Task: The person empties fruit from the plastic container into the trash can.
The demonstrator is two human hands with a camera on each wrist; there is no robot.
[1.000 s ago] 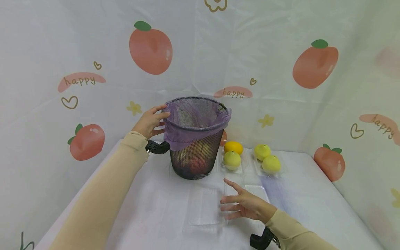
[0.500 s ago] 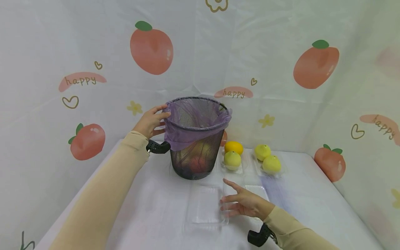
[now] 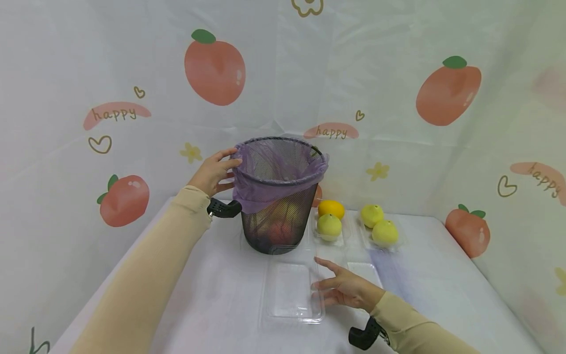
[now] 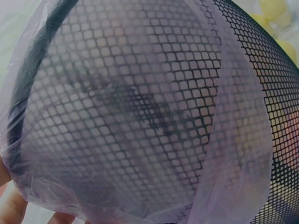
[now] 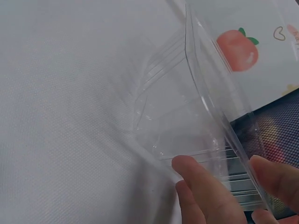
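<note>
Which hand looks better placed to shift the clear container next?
Probably the right hand: it holds the clear container by one side. The left hand is farther away, gripping the mesh bin at its rim.

"Read the white table (image 3: 212, 295) outward from its middle."

"There, see a clear container (image 3: 289, 290); can't tell whether resting or lifted. Find an upright mesh bin (image 3: 278, 231) at eleven o'clock."

"And rightward?"

"At one, meet a clear tray (image 3: 318, 239) bearing two fruits (image 3: 329, 227); at two, spot a similar tray (image 3: 366, 235) with two more fruits (image 3: 385, 233); at three, notice another tray (image 3: 364, 269)."
</note>
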